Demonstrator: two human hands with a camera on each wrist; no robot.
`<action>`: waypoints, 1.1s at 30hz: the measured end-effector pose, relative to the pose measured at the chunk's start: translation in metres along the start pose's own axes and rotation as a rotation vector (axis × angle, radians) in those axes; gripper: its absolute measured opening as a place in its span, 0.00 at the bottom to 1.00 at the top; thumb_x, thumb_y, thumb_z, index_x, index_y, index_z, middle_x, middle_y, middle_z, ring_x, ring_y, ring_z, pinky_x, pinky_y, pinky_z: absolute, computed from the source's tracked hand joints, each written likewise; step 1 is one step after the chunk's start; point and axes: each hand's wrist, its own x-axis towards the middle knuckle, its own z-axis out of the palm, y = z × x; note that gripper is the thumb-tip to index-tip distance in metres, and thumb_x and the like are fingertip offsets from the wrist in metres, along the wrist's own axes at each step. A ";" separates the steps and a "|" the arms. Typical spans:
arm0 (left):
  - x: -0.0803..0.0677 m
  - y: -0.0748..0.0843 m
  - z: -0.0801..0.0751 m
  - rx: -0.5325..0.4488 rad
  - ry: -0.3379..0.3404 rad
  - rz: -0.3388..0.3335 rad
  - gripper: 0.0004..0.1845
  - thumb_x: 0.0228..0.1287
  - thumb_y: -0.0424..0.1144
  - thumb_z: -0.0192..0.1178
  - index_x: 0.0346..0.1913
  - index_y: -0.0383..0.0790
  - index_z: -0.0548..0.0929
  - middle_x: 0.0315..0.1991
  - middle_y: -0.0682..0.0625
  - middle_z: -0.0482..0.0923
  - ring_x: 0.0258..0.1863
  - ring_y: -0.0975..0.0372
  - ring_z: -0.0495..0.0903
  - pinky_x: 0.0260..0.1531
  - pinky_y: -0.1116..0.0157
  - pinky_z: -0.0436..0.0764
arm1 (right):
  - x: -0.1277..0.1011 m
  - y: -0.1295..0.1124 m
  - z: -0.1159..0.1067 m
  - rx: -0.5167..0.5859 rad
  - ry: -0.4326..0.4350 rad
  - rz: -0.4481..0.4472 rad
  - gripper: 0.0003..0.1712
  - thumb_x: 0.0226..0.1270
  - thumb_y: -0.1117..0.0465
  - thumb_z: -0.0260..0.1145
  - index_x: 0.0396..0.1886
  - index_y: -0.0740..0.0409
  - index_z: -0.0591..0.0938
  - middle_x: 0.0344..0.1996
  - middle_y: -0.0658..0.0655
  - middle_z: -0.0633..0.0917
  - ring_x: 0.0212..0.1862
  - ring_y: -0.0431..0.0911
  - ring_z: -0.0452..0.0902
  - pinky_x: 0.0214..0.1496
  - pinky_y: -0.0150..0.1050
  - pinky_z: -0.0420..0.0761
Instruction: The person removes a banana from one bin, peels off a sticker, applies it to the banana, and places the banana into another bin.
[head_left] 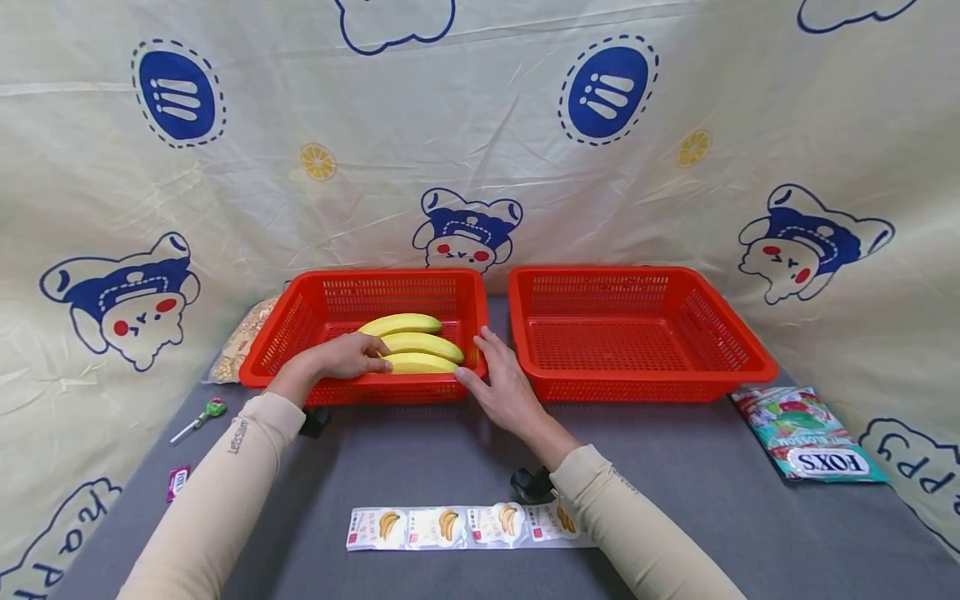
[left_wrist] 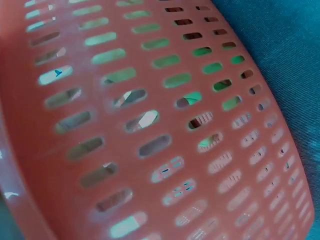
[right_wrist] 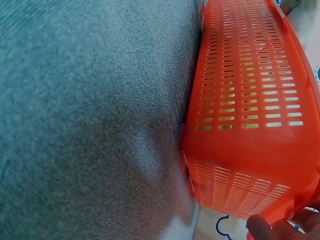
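head, left hand (head_left: 352, 357): inside the left basket (head_left: 300, 329), fingers curled over the near end of the front banana (head_left: 422, 363), gripping it
head, bananas: three, side by side in the left basket, near its front right corner; the front one touches the middle banana (head_left: 423, 343), the back banana (head_left: 401, 323) lies just behind
head, right hand (head_left: 504, 383): fingers straight, resting against the left basket's right front corner, thumb on the rim just beside the front banana's tip
head, right basket (head_left: 637, 329): just beside the left one, on the grey counter (head_left: 420, 450)
head, other: strip of banana cards (head_left: 457, 527) near the counter's front edge; candy bag (head_left: 806, 433) at the right; lollipop (head_left: 201, 418) and small packet (head_left: 177, 482) at the left; nut bag (head_left: 242, 340) behind the left basket
left wrist: close, blurred slotted wall of the left basket (left_wrist: 150, 125), counter (left_wrist: 290, 60) at upper right; hand not in view
right wrist: left basket's outer wall (right_wrist: 245, 100) on the counter (right_wrist: 90, 110); fingertips (right_wrist: 265, 229) touch its lower corner
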 end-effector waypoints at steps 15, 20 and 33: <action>0.012 0.010 0.007 0.124 0.065 0.020 0.21 0.60 0.40 0.61 0.55 0.34 0.75 0.48 0.39 0.78 0.45 0.53 0.75 0.55 0.54 0.72 | -0.001 0.000 0.000 0.008 -0.008 -0.002 0.43 0.61 0.42 0.62 0.72 0.53 0.60 0.75 0.49 0.53 0.75 0.51 0.50 0.70 0.55 0.60; 0.018 0.012 0.007 0.160 0.048 0.021 0.22 0.59 0.38 0.62 0.55 0.33 0.74 0.45 0.40 0.76 0.43 0.54 0.73 0.53 0.56 0.72 | 0.000 0.000 -0.001 0.002 -0.008 -0.002 0.43 0.61 0.42 0.62 0.72 0.52 0.60 0.75 0.49 0.53 0.75 0.51 0.50 0.70 0.54 0.60; 0.022 0.008 0.009 0.207 0.101 0.051 0.25 0.57 0.40 0.63 0.57 0.32 0.73 0.49 0.38 0.74 0.45 0.53 0.71 0.55 0.56 0.70 | 0.000 0.001 0.000 0.001 -0.006 0.001 0.43 0.61 0.41 0.61 0.72 0.52 0.60 0.75 0.48 0.52 0.75 0.51 0.49 0.70 0.55 0.59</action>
